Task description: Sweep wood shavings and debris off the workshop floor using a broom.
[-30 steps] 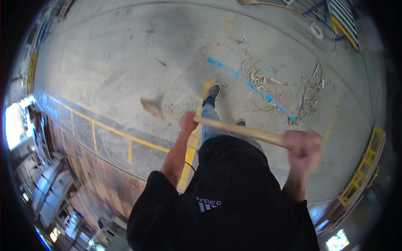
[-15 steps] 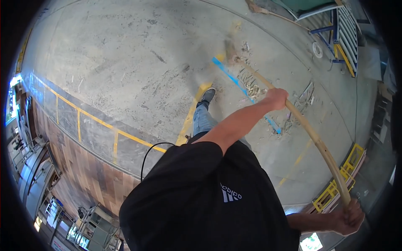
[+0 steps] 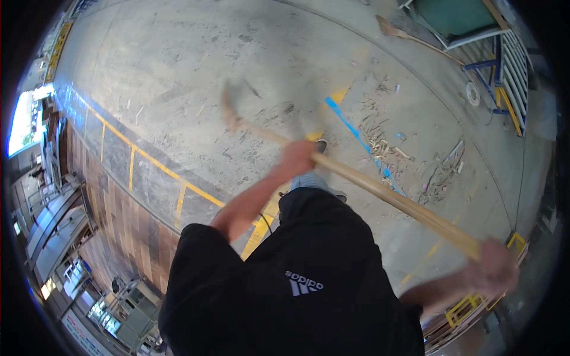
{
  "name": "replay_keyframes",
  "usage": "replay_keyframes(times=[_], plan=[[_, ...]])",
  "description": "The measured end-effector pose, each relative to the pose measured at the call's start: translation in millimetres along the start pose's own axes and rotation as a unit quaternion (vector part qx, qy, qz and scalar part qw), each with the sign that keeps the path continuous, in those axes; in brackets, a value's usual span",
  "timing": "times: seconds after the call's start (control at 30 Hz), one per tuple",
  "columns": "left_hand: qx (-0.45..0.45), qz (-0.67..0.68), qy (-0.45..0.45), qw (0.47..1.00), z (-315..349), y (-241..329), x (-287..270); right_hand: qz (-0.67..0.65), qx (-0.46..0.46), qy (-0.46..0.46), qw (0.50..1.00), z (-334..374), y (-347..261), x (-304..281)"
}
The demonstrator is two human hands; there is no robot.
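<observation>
A long wooden-handled broom (image 3: 404,204) slants across in front of me, from the lower right up to the left. My left hand (image 3: 300,157) is closed round its handle partway down, above my shoe. At the lower right, my right hand (image 3: 497,270) grips the handle's upper end and is smeared by motion. The broom's head (image 3: 228,110) is blurred, over or on the concrete floor left of my foot. To the right of the handle's middle lies a pile of wood scraps and shavings (image 3: 386,148), beside a strip of blue tape (image 3: 359,136) on the floor.
More debris (image 3: 436,178) lies further right. A second broom (image 3: 395,28) rests on the floor at the far right, near a blue-and-yellow slatted frame (image 3: 507,77) and a white ring (image 3: 472,94). Yellow floor lines (image 3: 148,172) and brown plank flooring (image 3: 124,202) are on the left.
The broom's head has swung left, from beside the blue tape to the left of my foot. My left hand has moved left and slightly down with the handle; my right hand has risen.
</observation>
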State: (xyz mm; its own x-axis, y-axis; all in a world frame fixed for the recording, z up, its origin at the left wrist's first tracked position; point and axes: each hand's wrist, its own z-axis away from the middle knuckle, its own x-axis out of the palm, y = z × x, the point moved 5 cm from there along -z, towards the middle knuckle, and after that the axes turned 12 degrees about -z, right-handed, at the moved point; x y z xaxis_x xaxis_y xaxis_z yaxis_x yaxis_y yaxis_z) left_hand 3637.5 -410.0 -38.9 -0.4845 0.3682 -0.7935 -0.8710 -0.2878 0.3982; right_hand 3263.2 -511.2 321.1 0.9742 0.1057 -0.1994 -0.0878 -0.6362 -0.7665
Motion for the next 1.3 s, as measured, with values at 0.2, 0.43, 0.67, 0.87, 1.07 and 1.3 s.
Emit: replay_keyframes(times=[0.2, 0.43, 0.67, 0.87, 1.07, 1.3], plan=[[-0.076, -0.028, 0.048, 0.996, -3, -113, 72, -0.486, 0.217, -0.043, 0.846, 52, 65, 154], [0.128, 0.027, 0.078, 0.988, -99, 109, 46, -0.242, 0.109, 0.157, 0.951, 4, -51, 24], [0.208, 0.058, -0.004, 0.976, -149, 211, 31, -0.246, 0.032, 0.115, 0.962, -1, -100, 34], [0.380, 0.028, -0.030, 0.924, -137, 302, -19, -0.088, -0.077, 0.282, 0.952, 0, -165, -46], [0.421, 0.082, -0.059, 0.901, -110, 371, -212, -0.023, 0.031, 0.416, 0.909, 56, -73, -38], [0.574, 0.149, -0.241, 0.768, 13, 360, -234, -0.400, 0.505, 0.337, 0.687, 240, 48, 153]])
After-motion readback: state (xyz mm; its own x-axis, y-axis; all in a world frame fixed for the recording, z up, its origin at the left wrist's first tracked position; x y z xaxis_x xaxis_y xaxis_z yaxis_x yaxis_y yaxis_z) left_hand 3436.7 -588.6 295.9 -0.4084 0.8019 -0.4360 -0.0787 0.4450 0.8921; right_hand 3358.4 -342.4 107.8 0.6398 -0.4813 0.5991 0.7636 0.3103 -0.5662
